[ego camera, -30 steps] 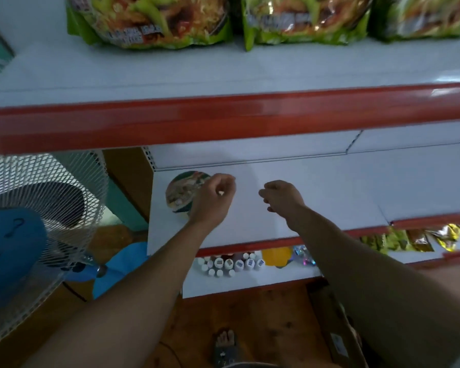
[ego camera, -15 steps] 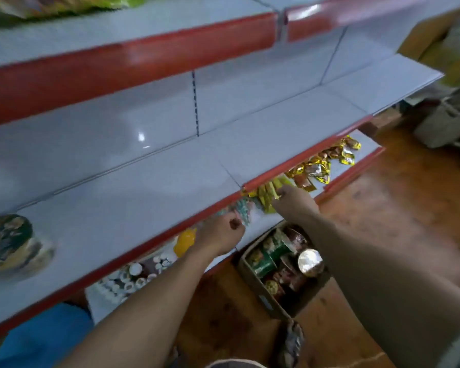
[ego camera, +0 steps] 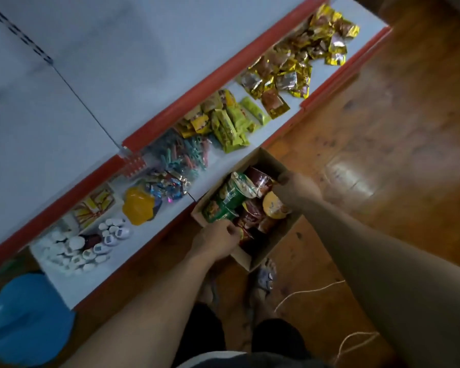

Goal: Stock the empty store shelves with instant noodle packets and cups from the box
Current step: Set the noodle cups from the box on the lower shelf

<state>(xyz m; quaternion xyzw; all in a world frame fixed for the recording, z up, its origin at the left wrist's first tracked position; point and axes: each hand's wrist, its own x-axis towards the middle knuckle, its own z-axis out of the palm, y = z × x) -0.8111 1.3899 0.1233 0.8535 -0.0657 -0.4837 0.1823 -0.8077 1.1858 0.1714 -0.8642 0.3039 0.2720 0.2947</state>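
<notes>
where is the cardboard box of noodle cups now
Centre of the head view, the cardboard box sits on the wooden floor beside the bottom shelf, just below the green packets, between the left hand and right hand.

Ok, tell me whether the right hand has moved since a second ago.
Yes. The right hand left the white middle shelf and came down into the cardboard box on the floor, among the noodle cups.

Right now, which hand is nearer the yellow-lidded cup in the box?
Right. The right hand is inside the box, close beside the yellow-lidded cup on its far right side. The left hand is at the box's near-left edge by the green cups, farther away.
</notes>
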